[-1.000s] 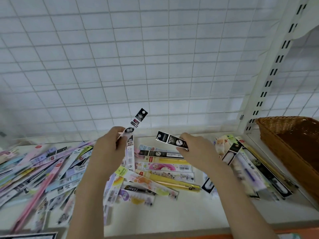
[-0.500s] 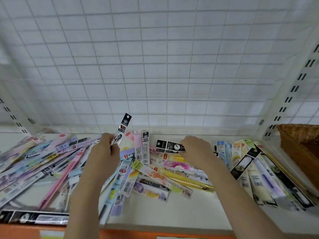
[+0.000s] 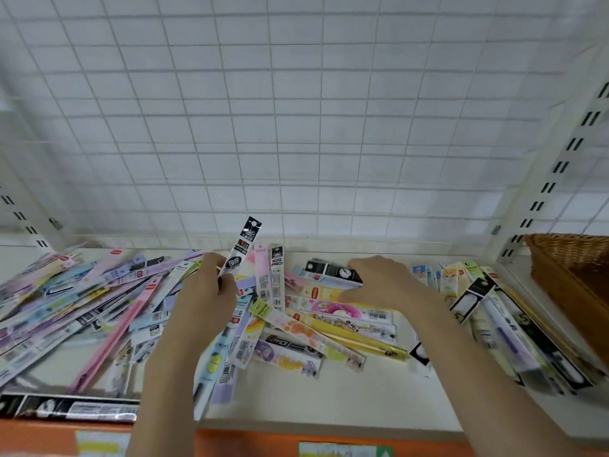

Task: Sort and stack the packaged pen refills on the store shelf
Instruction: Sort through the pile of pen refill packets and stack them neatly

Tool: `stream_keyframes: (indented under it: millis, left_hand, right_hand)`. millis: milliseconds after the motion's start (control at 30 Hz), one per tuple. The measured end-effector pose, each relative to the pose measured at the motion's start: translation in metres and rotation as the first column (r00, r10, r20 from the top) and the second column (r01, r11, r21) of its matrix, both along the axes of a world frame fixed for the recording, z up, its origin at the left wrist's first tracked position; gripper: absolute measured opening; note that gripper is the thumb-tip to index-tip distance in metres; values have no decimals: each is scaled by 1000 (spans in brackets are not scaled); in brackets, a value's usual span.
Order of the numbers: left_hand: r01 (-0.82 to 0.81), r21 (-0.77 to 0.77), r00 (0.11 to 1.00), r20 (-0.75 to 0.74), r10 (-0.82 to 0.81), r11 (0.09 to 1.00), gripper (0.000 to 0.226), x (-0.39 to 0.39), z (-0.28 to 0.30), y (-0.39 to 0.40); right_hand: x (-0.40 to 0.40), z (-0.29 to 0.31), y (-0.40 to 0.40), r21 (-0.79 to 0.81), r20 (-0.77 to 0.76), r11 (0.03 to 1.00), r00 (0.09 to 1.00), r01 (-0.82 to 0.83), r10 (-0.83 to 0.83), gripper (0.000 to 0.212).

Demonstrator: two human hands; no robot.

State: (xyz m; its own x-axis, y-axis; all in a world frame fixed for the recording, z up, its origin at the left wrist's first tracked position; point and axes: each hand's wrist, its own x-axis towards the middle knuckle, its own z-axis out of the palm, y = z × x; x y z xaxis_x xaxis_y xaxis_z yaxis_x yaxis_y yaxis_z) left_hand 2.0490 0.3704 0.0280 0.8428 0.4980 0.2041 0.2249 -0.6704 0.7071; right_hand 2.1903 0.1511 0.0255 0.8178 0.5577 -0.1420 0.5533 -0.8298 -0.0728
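White shelf [image 3: 362,397] strewn with packaged refills [image 3: 99,308], fanned in a loose heap at the left and a smaller pile [image 3: 514,324] at the right beside a wicker basket [image 3: 570,285]. Left hand [image 3: 206,301] has its fingers curled round a black refill pack [image 3: 244,247], tilted upward (its hang-hole end highest) above the heap. Right hand [image 3: 385,282] lies low on the middle packs, fingertips pinching another black pack [image 3: 329,270] that lies flat near the wire grid [image 3: 296,127] behind.
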Motion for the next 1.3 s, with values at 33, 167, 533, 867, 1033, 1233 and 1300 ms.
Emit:
stream_keyframes:
  millis: [33,167,533,867,1033,1233,1300]
  left_hand:
    - [-9,-1,1000,-6,9,1000,14,-1,-1,1]
    - [-35,22,999,-16,36,999,25,-5,-2,6]
    - [-90,12,995,-41,90,996,22,-16,-5,16]
    - [-94,50,995,-27,95,994,23,-24,-3,28]
    - [-80,55,997,-16,81,995,24,-24,-5,30]
    - [-70,51,997,-16,71,996,24,-26,-3,32]
    - [-63,48,998,-18,64,997,25,-27,-3,34]
  right_hand:
    - [1,-3,2,-22,-58,1000,998,-5,4,47]
    - [5,-2,5,-6,-137,1000,990,-27,26,26]
    - [16,1,27,-29,-134,1000,991,2,-6,56]
    - [26,13,28,-13,-150,1000,989,10,-12,31]
    - [15,33,28,187,-97,982,995,14,5,10]
    - [-26,37,39,177,-100,981,990,-84,103,18]
    - [-37,28,44,201,-179,975,975,-92,129,21]
